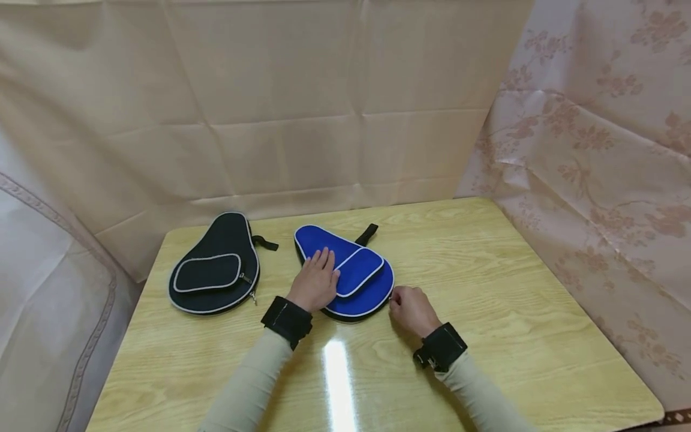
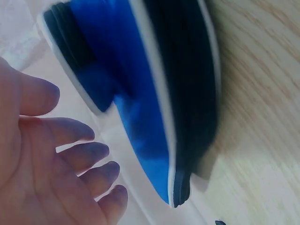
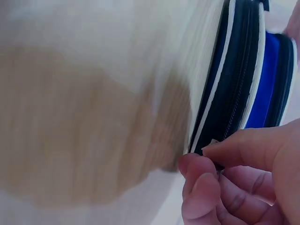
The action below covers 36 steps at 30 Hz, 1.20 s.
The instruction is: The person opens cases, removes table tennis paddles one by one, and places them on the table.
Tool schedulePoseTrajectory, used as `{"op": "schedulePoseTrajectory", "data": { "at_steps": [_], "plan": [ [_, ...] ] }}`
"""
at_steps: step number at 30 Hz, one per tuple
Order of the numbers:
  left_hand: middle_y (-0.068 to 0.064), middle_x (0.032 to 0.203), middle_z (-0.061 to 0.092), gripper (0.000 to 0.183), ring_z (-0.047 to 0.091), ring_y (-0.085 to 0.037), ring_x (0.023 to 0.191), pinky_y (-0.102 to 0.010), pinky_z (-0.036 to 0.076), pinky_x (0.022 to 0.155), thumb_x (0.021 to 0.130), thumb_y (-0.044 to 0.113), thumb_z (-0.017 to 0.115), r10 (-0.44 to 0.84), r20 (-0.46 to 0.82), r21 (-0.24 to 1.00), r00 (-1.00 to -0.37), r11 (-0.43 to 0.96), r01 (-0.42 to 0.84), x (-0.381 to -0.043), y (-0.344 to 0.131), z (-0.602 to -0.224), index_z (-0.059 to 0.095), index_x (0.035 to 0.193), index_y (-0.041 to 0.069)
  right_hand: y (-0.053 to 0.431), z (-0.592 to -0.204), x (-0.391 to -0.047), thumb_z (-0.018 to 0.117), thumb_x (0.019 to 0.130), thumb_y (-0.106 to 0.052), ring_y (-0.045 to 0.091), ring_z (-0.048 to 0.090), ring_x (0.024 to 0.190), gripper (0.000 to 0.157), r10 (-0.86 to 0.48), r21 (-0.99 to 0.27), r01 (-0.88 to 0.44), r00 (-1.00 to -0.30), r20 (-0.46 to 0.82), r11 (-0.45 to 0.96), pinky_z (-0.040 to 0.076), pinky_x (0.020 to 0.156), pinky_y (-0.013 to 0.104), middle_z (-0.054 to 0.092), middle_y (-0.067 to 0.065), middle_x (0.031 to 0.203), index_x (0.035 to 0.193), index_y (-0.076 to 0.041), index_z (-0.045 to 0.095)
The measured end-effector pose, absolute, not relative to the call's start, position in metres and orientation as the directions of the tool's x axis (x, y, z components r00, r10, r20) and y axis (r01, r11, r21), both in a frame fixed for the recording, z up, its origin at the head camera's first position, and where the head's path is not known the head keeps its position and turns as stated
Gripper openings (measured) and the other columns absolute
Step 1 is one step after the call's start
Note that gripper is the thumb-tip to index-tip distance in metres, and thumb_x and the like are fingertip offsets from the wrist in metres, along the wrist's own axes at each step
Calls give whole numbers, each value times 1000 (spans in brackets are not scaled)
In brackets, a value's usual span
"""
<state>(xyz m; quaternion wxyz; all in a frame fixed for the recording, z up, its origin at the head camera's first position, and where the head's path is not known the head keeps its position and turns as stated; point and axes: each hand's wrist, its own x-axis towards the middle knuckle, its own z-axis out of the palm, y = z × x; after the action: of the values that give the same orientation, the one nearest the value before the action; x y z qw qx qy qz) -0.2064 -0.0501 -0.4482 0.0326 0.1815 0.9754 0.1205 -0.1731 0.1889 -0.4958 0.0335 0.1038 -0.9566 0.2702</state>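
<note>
A blue table tennis paddle case (image 1: 373, 298) with white piping and a front pocket (image 1: 363, 273) lies on the table, its narrow end pointing to the far left. My left hand (image 1: 315, 282) is over its left side, fingers extended; the left wrist view shows the palm and loosely bent fingers beside the case, holding nothing. At the case's right edge, my right hand (image 1: 414, 310) pinches the zipper pull (image 3: 213, 142) between thumb and index finger. The zipper (image 3: 238, 77) runs along the black side wall, and the fingers hide most of the pull.
To the left lies a black paddle case (image 1: 216, 297) with white piping, a pocket and a wrist strap (image 1: 266, 243). The blue case's black strap (image 1: 367, 234) sticks out toward the back. Beige cloth (image 1: 281, 132) hangs behind the wooden table (image 1: 513, 300).
</note>
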Motion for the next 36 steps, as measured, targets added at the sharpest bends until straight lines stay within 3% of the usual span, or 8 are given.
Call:
{"op": "schedulePoseTrajectory", "data": {
  "at_steps": [12, 36],
  "plan": [
    [-22, 158, 30, 56, 24, -38, 148, -51, 21, 121, 107, 28, 39, 394, -47, 238, -918, 897, 372, -221, -43, -461, 31, 152, -4, 228, -491, -202, 67, 84, 1, 18, 51, 57, 21, -153, -422, -179, -984, 96, 889, 40, 52, 30, 54, 1, 60, 66, -8, 59],
    [-16, 159, 32, 54, 25, -33, 149, -48, 20, 122, 106, 28, 41, 421, -26, 178, -907, 895, 410, -248, -33, -477, 35, 153, 1, 236, -500, -239, 64, 82, 5, 26, 61, 58, 20, -194, -346, -258, -959, 206, 902, 47, 52, 38, 60, 8, 62, 67, -6, 57]
  ]
}}
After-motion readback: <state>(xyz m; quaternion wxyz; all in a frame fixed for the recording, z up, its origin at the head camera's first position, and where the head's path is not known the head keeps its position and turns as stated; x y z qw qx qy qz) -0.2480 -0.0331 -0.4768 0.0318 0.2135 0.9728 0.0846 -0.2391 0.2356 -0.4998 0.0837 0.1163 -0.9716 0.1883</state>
